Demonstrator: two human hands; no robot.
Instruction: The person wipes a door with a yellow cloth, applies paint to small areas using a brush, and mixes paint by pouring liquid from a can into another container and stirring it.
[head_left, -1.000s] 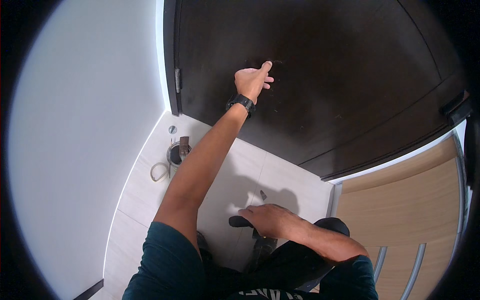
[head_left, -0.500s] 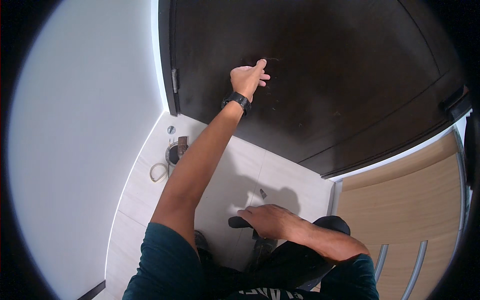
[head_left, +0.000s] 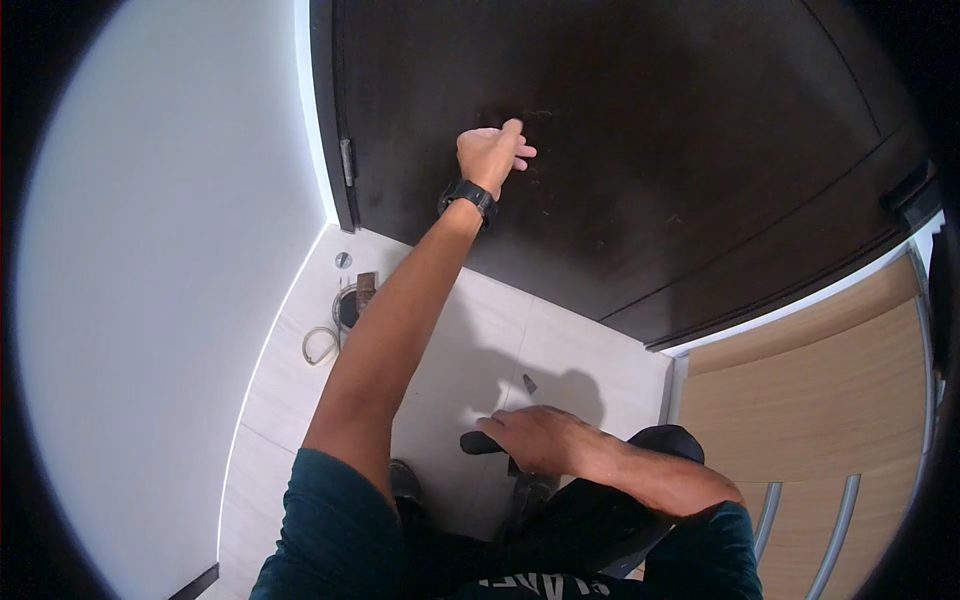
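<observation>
My left hand [head_left: 486, 158], with a black watch [head_left: 470, 197] on its wrist, reaches up to the dark brown door [head_left: 640, 150]. Its thumb and fingers are apart, with nothing visible between them; whether they touch the door is not clear. Faint light scratches mark the surface near the thumb. Lower down, my right hand [head_left: 540, 438] is closed around a tool with a black rounded handle [head_left: 482, 443]. The rest of that tool is hidden by the hand. A small grey pointed piece [head_left: 530, 384] shows beyond the right hand, against the floor; I cannot tell whether it belongs to the tool.
On the pale tiled floor [head_left: 270, 400] by the left wall [head_left: 170, 250] are a dark round container [head_left: 346, 308], a brown block [head_left: 366, 288], a cream ring like a tape roll [head_left: 320, 346] and a small round disc [head_left: 343, 260]. A wooden panel with metal bars [head_left: 800, 410] stands right.
My left hand has shifted slightly left along the door, its thumb drawn back a little. The right hand keeps its hold, nearly still. The whole view has moved slightly.
</observation>
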